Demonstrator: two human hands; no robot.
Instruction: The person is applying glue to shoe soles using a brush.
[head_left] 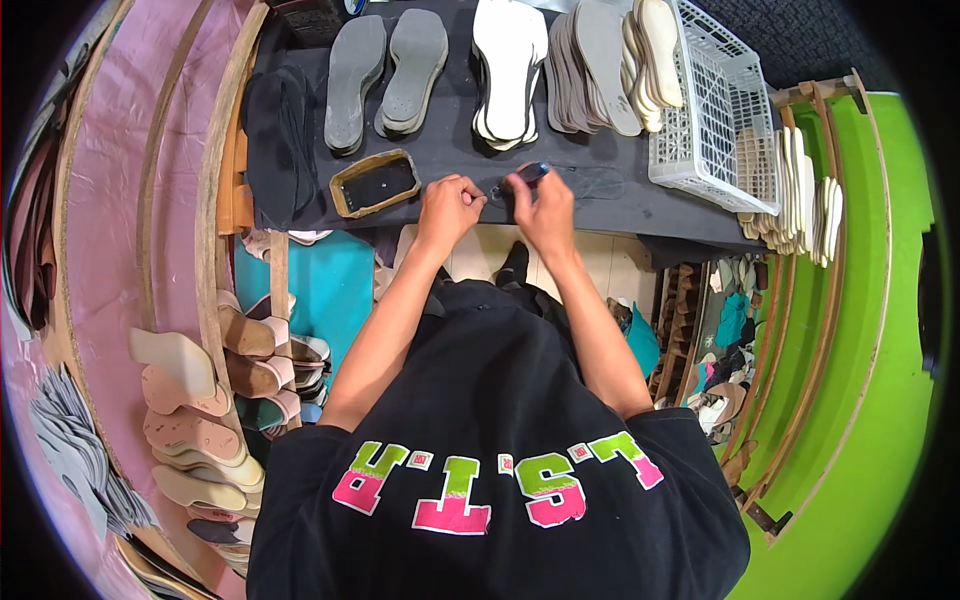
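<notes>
Both my hands are over the near edge of the dark tabletop [450, 135]. My left hand [452, 208] is closed, fingertips pinched together; whatever they hold, if anything, is too small to make out. Just right of it, my right hand [548, 212] grips a small dark-blue, rounded object [535, 171] between thumb and fingers; its kind is not clear. A flat, dark sole-shaped piece [595, 183] lies beside that hand, hardly standing out from the table. Left of my left hand sits a shallow tan-rimmed box [376, 186] with tiny bits inside.
Along the back lie grey insoles [355, 80], white insoles [508, 75], another grey stack [605, 70] and cream ones [657, 60]. Black insoles [280, 145] pile at left. A white plastic basket [700, 110] stands at right, near cream pieces [795, 195]. Shelves with shoe parts flank me.
</notes>
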